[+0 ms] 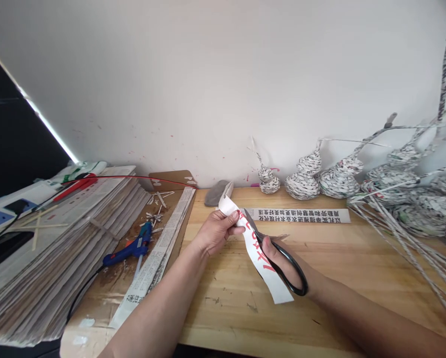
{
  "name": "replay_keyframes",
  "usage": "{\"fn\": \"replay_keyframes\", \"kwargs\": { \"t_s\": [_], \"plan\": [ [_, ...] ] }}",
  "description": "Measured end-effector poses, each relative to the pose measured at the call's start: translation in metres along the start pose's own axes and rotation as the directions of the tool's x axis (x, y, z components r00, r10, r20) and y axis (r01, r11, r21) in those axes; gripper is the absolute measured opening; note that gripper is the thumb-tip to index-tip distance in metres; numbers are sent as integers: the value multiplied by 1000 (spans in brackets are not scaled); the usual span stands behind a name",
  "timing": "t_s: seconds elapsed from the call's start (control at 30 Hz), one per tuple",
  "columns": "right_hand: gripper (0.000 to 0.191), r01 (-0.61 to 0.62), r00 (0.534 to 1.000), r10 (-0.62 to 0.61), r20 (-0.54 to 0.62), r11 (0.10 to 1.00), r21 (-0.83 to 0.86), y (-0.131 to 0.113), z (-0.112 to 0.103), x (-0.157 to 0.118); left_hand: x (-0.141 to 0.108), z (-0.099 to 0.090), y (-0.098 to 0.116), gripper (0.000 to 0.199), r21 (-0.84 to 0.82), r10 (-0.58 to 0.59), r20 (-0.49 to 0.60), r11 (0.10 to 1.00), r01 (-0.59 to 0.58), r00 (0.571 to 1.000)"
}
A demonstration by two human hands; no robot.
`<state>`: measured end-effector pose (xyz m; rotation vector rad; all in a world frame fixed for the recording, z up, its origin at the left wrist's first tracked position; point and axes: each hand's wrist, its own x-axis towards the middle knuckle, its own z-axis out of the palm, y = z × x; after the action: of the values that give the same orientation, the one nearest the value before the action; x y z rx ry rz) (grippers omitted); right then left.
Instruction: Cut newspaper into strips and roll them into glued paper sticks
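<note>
Nearest the camera, the left forearm (155, 298) and right forearm (357, 308) are angling in over the worktop (215, 313). The left grip (216, 232) is pinching the strip (250, 243) snugly, thumb against fingers; the strip's upper end is curling out beyond it, while the red-marked length is slanting down between the grips. The right grip (283, 263) is wrapping the handles of the scissors (260, 236), thumb through a loop. The blades are pointing towards the left thumb, along the strip; how far apart they are standing, I cannot tell. With the tip sitting so near, a slip could be nicking that thumb. The strip is looking thin and slack, so a weak pinch could be letting it twist and a cut run askew. Just beyond the grips, a printed strip (301, 215) is lying flat; farther right, woven gourds (303, 176) are standing. Left of the grips, a glue gun (131, 251) is resting on cardboard (92, 298); if hot, it could be burning a straying forearm.
</note>
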<state>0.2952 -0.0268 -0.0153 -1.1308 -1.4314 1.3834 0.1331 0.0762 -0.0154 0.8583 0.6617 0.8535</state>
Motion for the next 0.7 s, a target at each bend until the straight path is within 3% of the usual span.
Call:
{"fn": "replay_keyframes", "kwargs": {
  "t_s": [0.1, 0.27, 0.43, 0.57, 0.7],
  "plan": [
    [63, -104, 994, 104, 35, 994, 25, 1, 3, -1, 0, 1, 2, 30, -5, 5, -19, 1000, -5, 1000],
    [61, -243, 970, 244, -5, 968, 54, -1, 7, 0, -2, 1, 8, 30, -11, 28, -52, 1000, -29, 998],
    [61, -228, 973, 226, 50, 973, 30, -3, 3, 1, -2, -2, 11, 29, -63, 73, -65, 995, -77, 995],
    [62, -167, 981, 162, 103, 985, 38, 1, 2, -1, -2, 0, 4, 28, -26, 3, -34, 1000, -3, 999],
    [63, -125, 990, 124, 63, 992, 8, 4, 1, -2, -3, 4, -3, 28, -31, -32, 5, 999, 33, 999]
  ]
}}
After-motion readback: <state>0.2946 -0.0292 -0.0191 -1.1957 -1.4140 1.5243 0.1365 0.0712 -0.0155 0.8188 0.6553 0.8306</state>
